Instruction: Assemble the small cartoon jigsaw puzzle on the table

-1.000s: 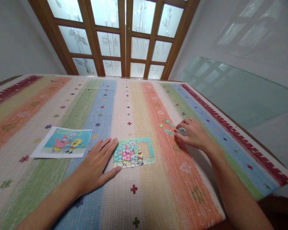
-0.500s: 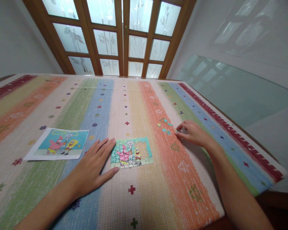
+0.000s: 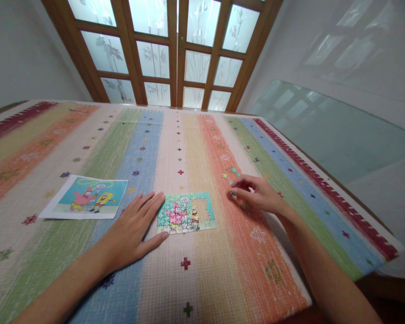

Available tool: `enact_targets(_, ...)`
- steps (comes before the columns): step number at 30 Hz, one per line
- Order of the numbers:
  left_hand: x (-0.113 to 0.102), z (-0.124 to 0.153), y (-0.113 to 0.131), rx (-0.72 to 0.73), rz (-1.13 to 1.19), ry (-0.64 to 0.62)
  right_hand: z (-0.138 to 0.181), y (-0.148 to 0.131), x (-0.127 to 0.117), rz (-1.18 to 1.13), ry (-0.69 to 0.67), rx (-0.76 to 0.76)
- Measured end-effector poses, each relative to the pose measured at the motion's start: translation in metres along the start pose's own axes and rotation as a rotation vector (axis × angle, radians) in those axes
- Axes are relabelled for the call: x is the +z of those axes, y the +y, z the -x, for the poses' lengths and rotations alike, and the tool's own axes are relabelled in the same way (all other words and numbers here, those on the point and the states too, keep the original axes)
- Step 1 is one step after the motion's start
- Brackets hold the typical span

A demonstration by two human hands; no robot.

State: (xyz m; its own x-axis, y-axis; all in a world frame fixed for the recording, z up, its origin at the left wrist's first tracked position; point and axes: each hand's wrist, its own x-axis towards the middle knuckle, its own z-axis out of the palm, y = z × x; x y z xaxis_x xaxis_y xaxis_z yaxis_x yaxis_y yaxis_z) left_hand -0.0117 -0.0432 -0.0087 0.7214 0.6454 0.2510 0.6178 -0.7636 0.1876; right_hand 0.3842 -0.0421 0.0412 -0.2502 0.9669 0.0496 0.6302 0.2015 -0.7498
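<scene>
A jigsaw puzzle (image 3: 176, 215) of cartoon figures lies flat on the striped tablecloth, with a gap in its upper right part. My left hand (image 3: 135, 229) rests flat at the puzzle's left edge, fingers stretched and thumb apart, touching its side. My right hand (image 3: 254, 191) is to the right of the puzzle, thumb and fingertips pinched on a small puzzle piece (image 3: 232, 192) that is mostly hidden by the fingers. Several loose puzzle pieces (image 3: 234, 171) in turquoise and yellow lie just beyond that hand, some partly covered by it.
A printed picture (image 3: 87, 198) of the same cartoon figures lies on the tablecloth (image 3: 202, 279) at the left. Behind the table's far edge stand wooden doors (image 3: 173, 54) with frosted panes. A pale wall (image 3: 324, 54) is on the right.
My right hand has moved left, from the far side of the loose pieces towards the puzzle, with a piece pinched in its fingertips. My left hand stays by the puzzle. The view has shifted slightly.
</scene>
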Motion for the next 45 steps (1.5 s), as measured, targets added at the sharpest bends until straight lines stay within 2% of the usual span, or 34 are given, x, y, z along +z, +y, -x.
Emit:
enact_targets(3, -0.001, 0.000, 0.000, 0.000, -0.003, 0.003, -0.001, -0.019, 0.030, -0.120, -0.107, -0.079)
enact_targets(6, -0.001, -0.001, 0.001, 0.011, -0.010, 0.010, 0.000, -0.030, 0.054, -0.175, -0.138, -0.108)
enact_targets(13, 0.000, -0.001, 0.001, 0.014, -0.020, 0.006, 0.004, -0.036, 0.075, -0.100, -0.085, -0.147)
enact_targets(22, 0.000, -0.001, 0.001, 0.010, -0.004, 0.020, 0.005, -0.041, 0.085, -0.060, 0.008, -0.142)
enact_targets(29, 0.000, -0.001, 0.001, 0.011, -0.011, 0.018, 0.006, -0.039, 0.087, -0.063, -0.004, -0.137)
enact_targets(35, 0.000, 0.000, 0.001, 0.004, -0.001, 0.017, 0.007, -0.040, 0.087, 0.052, 0.034, -0.205)
enact_targets(45, 0.001, -0.001, 0.002, 0.011, -0.017, 0.024, 0.007, -0.042, 0.084, 0.088, 0.045, -0.342)
